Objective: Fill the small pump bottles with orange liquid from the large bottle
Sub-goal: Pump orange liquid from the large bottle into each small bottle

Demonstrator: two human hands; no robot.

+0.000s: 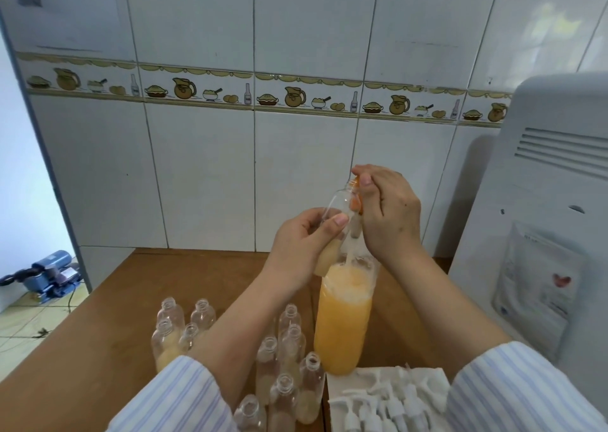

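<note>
A large open bottle [342, 319] of orange liquid stands on the wooden table [108, 316]. Above its mouth my left hand [302, 237] grips a small clear bottle [337, 206], tilted, with pale liquid in its lower part. My right hand [388, 214] pinches an orange pump head [355, 203] at the small bottle's mouth. The pump's white tube [350, 244] runs down into the large bottle. Several small open bottles [289, 342] stand in front of the large one, some holding pale liquid.
White pump heads [391, 402] lie on a white sheet at the table's front right. A white appliance [543, 201] fills the right side. A tiled wall stands close behind the table. A blue machine [49, 273] sits on the floor at the left.
</note>
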